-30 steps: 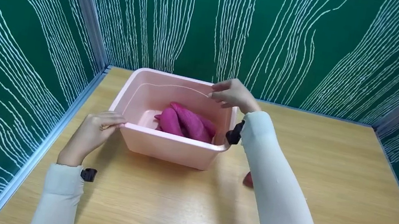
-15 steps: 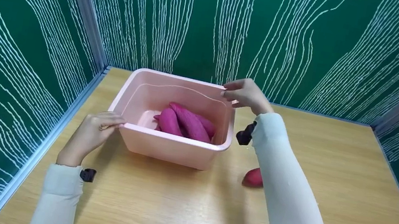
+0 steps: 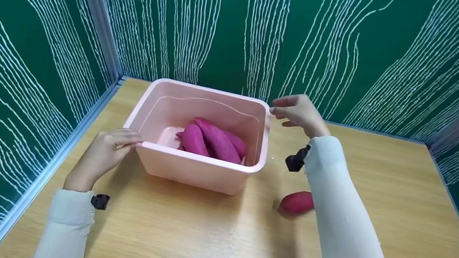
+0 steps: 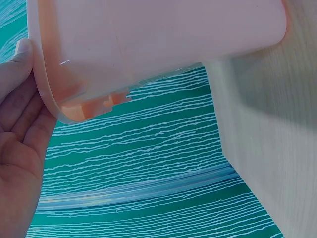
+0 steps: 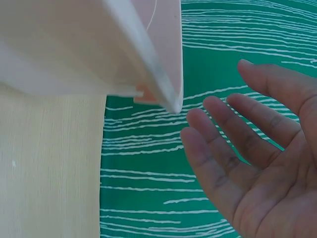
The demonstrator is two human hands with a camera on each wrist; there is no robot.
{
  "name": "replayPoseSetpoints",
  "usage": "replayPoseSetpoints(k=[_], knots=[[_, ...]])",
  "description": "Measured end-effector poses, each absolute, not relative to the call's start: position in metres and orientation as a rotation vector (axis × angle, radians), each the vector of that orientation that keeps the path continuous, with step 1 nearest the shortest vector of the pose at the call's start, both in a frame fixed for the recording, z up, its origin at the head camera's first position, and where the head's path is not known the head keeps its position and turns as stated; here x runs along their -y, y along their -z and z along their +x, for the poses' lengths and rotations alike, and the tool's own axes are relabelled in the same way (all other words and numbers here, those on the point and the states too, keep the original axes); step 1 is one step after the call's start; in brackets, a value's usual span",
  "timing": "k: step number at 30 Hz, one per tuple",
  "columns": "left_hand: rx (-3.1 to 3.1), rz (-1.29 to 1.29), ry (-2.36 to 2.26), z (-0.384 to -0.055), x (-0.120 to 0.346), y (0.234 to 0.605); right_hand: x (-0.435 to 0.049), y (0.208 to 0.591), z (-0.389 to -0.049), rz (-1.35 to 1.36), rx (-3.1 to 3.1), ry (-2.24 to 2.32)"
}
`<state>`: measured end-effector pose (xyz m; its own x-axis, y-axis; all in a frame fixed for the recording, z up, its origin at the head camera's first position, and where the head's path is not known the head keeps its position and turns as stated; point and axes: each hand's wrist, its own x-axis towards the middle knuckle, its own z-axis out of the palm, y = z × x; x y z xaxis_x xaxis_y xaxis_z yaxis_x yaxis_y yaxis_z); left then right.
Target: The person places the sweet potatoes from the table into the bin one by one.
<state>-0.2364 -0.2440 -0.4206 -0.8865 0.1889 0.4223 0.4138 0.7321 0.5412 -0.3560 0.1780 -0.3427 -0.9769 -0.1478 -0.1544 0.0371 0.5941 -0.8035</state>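
Note:
A pink plastic bin (image 3: pixel 190 175) stands on the table, tilted a little, with several purple-red sweet potatoes (image 3: pixel 221 141) lying in it. At its front left corner my left hand (image 3: pixel 105 156) pinches the rim; the left wrist view shows the thumb and fingers (image 4: pixel 20 109) on that edge. My right hand (image 3: pixel 302 113) hovers beside the back right corner, holding nothing. In the right wrist view its fingers (image 5: pixel 223 124) are spread and loosely bent, apart from the rim. One more sweet potato (image 3: pixel 298 202) lies right of the bin, partly hidden by my right sleeve.
The wooden table (image 3: pixel 194 242) extends in front of the bin and to its right. Green panels (image 3: pixel 235 29) with white wavy lines enclose the back and sides, with metal posts (image 3: pixel 97 9) at the corners.
My right hand has moved right, from over the bin's back right part to outside its rim. More of the sweet potato on the table shows. The left hand keeps its grip.

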Motion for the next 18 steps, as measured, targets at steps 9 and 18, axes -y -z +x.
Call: replayPoseSetpoints(k=[9,18], knots=[[2.598,-0.467,0.932,-0.236,0.243,0.42,-0.203,0.352,-0.351,-0.049,-2.616,1.329],[2.575,-0.491,0.924,-0.237,0.244,0.422,-0.224,0.363,-0.348,-0.014,-2.581,1.302]])
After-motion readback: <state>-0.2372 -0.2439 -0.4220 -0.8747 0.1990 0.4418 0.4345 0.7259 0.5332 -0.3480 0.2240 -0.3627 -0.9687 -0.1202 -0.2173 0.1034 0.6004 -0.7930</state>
